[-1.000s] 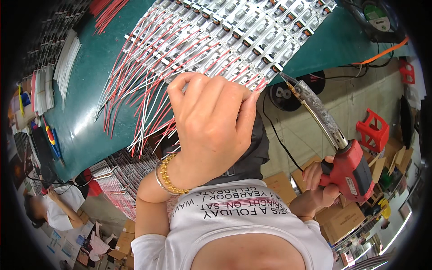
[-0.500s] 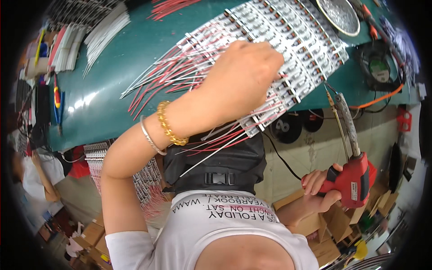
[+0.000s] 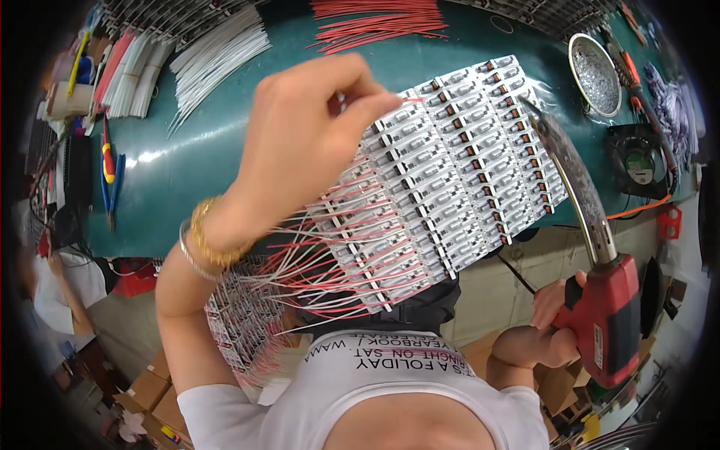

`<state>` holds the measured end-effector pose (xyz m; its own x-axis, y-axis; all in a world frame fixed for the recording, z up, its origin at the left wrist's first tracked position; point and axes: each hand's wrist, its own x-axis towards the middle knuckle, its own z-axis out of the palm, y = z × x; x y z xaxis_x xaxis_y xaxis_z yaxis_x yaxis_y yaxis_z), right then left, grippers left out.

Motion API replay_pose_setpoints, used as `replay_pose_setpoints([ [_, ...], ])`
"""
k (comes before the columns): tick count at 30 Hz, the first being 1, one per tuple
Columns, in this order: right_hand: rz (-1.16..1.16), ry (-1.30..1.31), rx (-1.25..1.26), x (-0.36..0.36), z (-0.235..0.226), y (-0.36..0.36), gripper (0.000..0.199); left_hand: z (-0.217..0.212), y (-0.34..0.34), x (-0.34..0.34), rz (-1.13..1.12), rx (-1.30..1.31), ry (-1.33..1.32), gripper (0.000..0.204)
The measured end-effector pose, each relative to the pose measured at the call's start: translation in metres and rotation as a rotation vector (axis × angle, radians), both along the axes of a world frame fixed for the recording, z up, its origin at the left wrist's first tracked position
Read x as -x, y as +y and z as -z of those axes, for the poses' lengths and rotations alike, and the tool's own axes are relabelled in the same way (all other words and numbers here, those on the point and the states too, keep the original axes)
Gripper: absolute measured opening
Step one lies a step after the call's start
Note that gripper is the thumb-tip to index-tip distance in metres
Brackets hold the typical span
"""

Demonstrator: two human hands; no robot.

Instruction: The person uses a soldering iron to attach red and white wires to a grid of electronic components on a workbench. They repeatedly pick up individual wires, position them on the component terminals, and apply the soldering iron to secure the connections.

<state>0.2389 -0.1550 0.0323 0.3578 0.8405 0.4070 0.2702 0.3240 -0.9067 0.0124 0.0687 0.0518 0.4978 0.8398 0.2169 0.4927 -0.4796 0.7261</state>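
Observation:
My left hand (image 3: 304,131), with a yellow bead bracelet and a bangle at its wrist, is closed in a pinch above the far left part of a panel of small circuit boards (image 3: 465,161). A bit of red wire (image 3: 412,100) sticks out past the fingertips. Rows of red and white wires (image 3: 330,262) trail off the panel's left side. In my right hand (image 3: 551,326) is a red soldering gun (image 3: 600,322), gripped low at the right. Its long metal tube (image 3: 574,165) slants up to the panel's far right edge; whether the tip touches cannot be told.
Red wires (image 3: 382,21) and white wires (image 3: 217,56) lie at the back of the green table (image 3: 180,165). A bowl of silvery bits (image 3: 596,75) and a small fan (image 3: 637,161) stand at right. Pliers (image 3: 110,169) lie left. Another person (image 3: 71,289) sits at far left.
My left hand has moved left, off the middle of the panel, uncovering it. The soldering gun's tip has risen to the panel's far right edge. The whole view has shifted somewhat.

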Motion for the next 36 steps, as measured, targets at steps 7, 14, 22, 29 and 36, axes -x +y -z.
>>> replay_pose_setpoints([
  [7,0.352,-0.002,0.281,0.042,-0.005,0.037,0.083,0.055,0.023,-0.022,0.101,-0.001,-0.026,0.017],
  [14,0.236,0.182,0.451,0.046,0.003,0.050,0.080,0.057,0.024,-0.020,0.119,-0.068,-0.006,0.015],
  [22,0.219,0.207,0.475,0.046,0.006,0.046,0.071,0.057,0.025,-0.020,0.139,-0.078,-0.028,0.015],
  [29,0.281,0.217,0.552,0.053,-0.002,0.041,0.084,0.058,0.026,-0.021,0.147,-0.111,-0.036,0.015],
  [36,0.299,0.143,0.436,0.054,0.008,0.046,0.081,0.056,0.026,-0.021,0.139,-0.103,-0.012,0.015],
])
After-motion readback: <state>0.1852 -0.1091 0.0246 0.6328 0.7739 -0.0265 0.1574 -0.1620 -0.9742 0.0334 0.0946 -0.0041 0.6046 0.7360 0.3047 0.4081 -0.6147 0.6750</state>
